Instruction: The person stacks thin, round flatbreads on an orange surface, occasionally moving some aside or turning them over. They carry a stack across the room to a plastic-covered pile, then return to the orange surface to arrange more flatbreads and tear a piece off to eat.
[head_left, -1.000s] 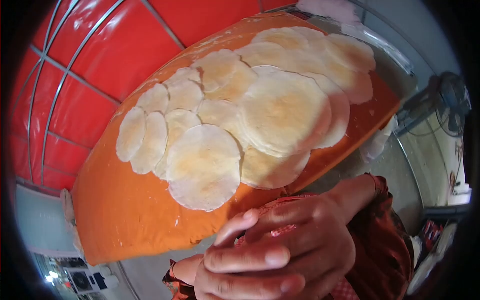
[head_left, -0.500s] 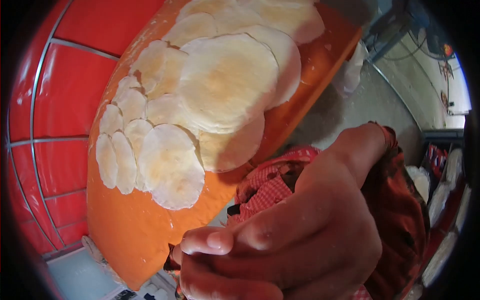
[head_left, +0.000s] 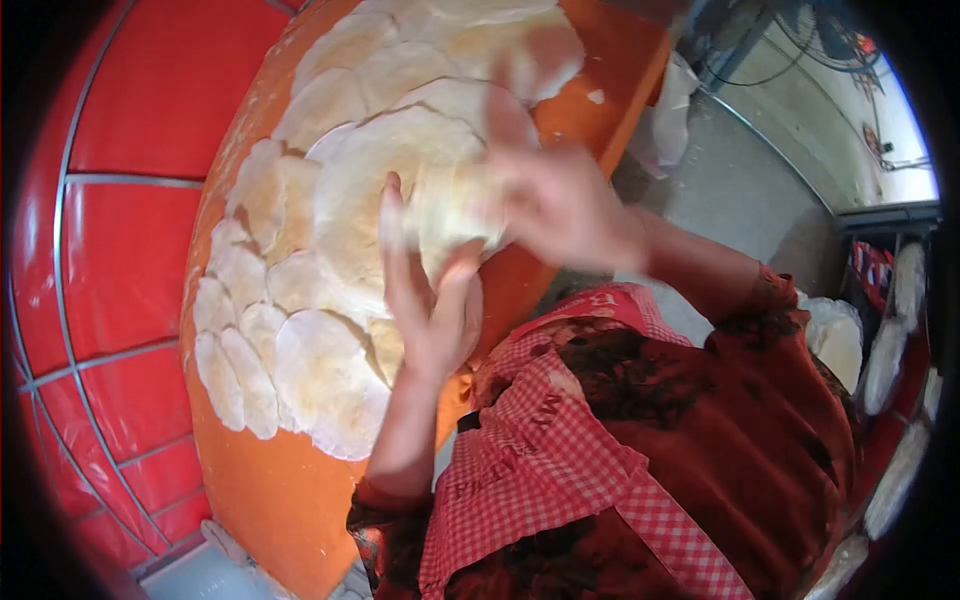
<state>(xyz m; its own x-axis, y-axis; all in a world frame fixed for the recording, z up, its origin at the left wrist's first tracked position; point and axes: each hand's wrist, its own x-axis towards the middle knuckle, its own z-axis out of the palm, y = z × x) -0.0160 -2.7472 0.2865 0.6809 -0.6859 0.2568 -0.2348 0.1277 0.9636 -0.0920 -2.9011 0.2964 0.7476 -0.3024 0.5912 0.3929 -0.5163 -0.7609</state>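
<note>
A pale, blurred piece of dough or flatbread [head_left: 450,205] is between my two hands, above a stack of large round flatbreads [head_left: 350,190]. My left hand [head_left: 430,310] reaches up from below, fingers and thumb stretched apart, close against the blurred piece. From the right comes my right hand [head_left: 565,205], smeared by motion. Its fingertips meet the far side of the pale piece, and I cannot make out their grip. Thin flatbreads overlap around the stack, with a smaller oval one [head_left: 330,380] at the near side.
An orange-covered table [head_left: 250,490] carries the flatbreads, beside a red tiled wall [head_left: 140,260]. A checked apron [head_left: 540,440] covers my front. Plastic-wrapped packs [head_left: 890,370] stand at the right, and a fan [head_left: 825,35] is at the upper right.
A hand with curled fingers was large and close to the camera; now both hands are over the flatbreads, with a blurred pale piece between them. The view has shifted a little.
</note>
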